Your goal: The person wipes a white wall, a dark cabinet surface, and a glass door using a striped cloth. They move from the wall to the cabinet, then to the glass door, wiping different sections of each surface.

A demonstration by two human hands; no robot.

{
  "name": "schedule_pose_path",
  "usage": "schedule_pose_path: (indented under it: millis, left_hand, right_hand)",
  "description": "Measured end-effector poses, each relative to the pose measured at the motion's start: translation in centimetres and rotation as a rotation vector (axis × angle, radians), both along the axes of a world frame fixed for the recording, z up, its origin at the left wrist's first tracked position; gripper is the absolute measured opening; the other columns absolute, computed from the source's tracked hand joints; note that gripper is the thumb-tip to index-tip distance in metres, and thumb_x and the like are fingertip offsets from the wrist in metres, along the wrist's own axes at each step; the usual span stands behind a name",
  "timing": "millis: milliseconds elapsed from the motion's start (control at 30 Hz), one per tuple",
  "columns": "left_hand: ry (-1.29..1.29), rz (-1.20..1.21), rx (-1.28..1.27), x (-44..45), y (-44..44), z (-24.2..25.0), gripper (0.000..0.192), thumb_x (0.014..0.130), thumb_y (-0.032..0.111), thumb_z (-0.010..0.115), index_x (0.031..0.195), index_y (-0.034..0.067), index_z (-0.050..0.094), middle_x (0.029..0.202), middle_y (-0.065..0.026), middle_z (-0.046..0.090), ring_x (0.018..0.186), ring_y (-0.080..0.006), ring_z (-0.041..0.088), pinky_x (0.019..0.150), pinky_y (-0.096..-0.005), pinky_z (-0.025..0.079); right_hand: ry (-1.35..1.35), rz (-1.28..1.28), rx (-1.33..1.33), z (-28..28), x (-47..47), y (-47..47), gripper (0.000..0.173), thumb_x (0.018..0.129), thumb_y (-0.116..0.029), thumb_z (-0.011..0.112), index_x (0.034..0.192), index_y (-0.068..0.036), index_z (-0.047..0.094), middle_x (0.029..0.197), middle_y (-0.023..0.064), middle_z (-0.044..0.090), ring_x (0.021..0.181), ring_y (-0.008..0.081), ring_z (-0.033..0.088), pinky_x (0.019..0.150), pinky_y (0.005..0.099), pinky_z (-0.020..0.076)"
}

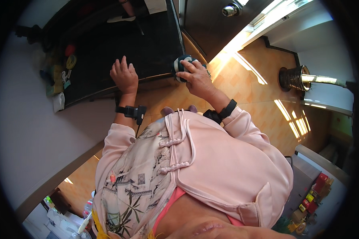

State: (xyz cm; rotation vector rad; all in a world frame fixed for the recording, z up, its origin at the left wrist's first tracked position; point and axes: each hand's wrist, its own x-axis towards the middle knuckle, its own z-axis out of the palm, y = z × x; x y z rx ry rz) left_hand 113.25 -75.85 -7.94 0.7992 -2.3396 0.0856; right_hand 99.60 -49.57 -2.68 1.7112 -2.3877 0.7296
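My right hand (196, 77) grips a bunched dark green and white striped cloth (179, 66). The cloth lies against the front right corner of a black tabletop (101, 50), and part of it hangs past the edge. Over the front edge of the same table is my left hand (124, 75), palm down with its fingers apart and nothing in it. Whether the left palm touches the surface cannot be made out. Dark straps with small devices sit on both wrists.
At the table's left end stand a yellow round tin (71, 61), a small box (57, 76) and a white packet (59, 102). A dark door (208, 27) with a metal knob (229, 10) stands beyond the right edge. A potted plant (293, 78) is on the tiled floor (245, 95).
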Motion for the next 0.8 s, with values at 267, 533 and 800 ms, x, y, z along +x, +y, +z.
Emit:
schedule_pose_path:
  millis: [267,533,800]
  left_hand:
    - [-0.059,0.048,0.097,0.2,-0.5,-0.2,0.041,0.092,0.021,0.057,0.13,0.009,0.054,0.131,-0.0178,0.053,0.123,-0.0357,0.045,0.106,-0.0468,0.035]
    - [-0.145,0.051,0.151,0.4,-0.1,1.1,0.038,0.096,0.019,0.05,0.132,0.008,0.051,0.134,-0.0157,0.052,0.126,-0.0341,0.042,0.106,-0.045,0.035]
    - [-0.223,0.077,0.215,0.6,-0.2,1.6,0.038,0.097,0.022,0.046,0.133,0.009,0.051,0.136,-0.0158,0.05,0.128,-0.0342,0.04,0.107,-0.0462,0.034]
  right_hand:
    - [-0.307,0.093,-0.31,2.0,-3.2,0.8,0.054,0.061,0.003,0.069,0.11,-0.018,0.064,0.119,0.0114,0.056,0.103,0.033,0.054,0.089,0.0404,0.048]
    - [-0.126,0.208,0.207,2.6,-3.3,-4.6,0.05,0.08,-0.033,0.07,0.128,-0.026,0.058,0.142,0.0099,0.043,0.133,0.0361,0.035,0.096,0.0654,0.0333]
    - [-0.282,0.061,0.101,1.0,-6.9,-7.8,0.046,0.078,-0.031,0.072,0.122,-0.024,0.064,0.14,0.009,0.043,0.133,0.0355,0.034,0.092,0.0612,0.039]
